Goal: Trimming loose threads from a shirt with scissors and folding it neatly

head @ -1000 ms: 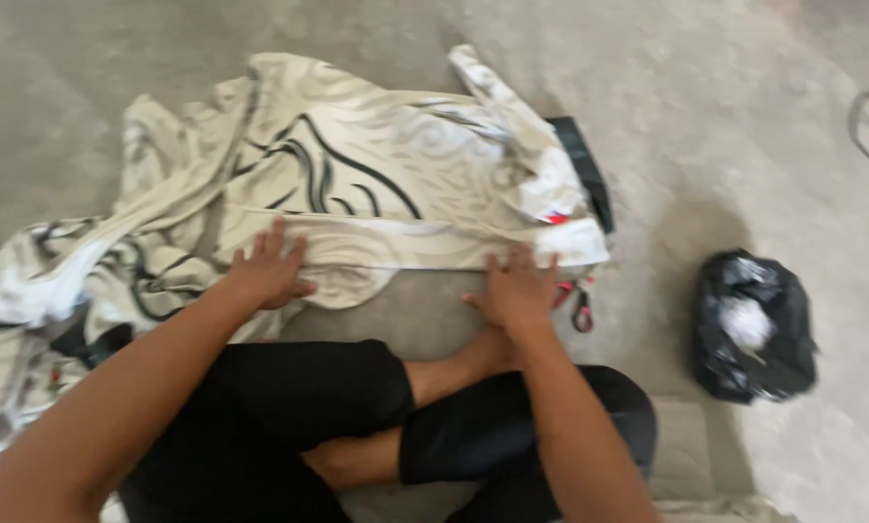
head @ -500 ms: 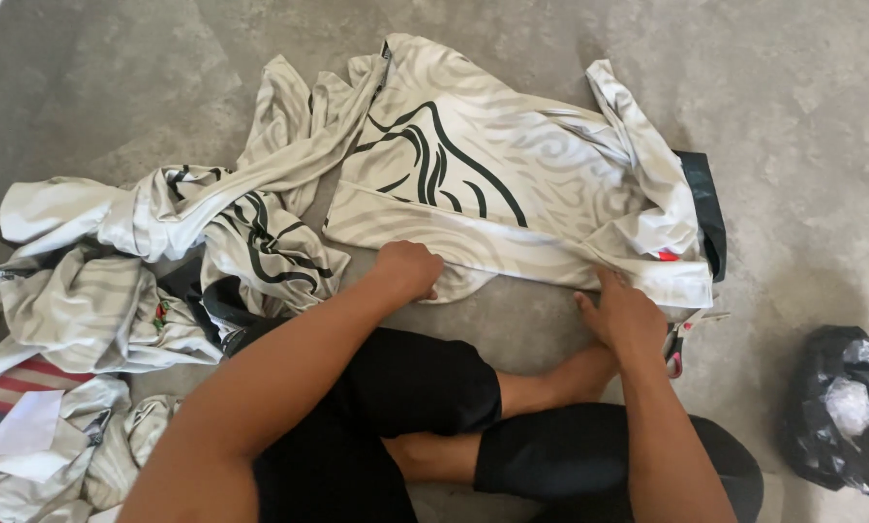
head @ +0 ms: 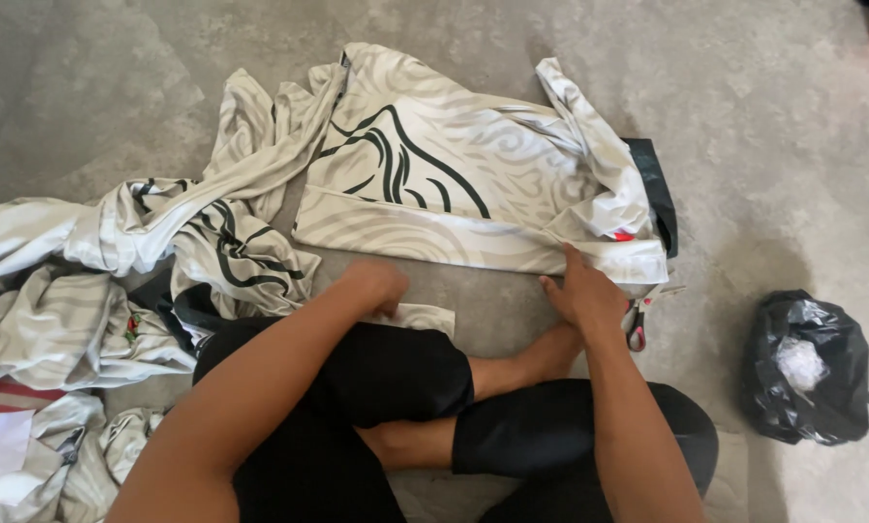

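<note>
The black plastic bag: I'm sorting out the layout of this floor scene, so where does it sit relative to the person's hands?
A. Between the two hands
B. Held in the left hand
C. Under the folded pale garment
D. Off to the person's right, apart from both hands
D: the black plastic bag sits on the floor beyond the right hand, which rests on the pale garment's edge, touching neither hand.

**One head-worn view, looking down**

A single camera sits on the person's head, tilted steeply down and forward over crossed legs to the concrete floor (head: 744, 116). It is close: both forearms enter from the bottom edge. No second view shares the scene.
</note>
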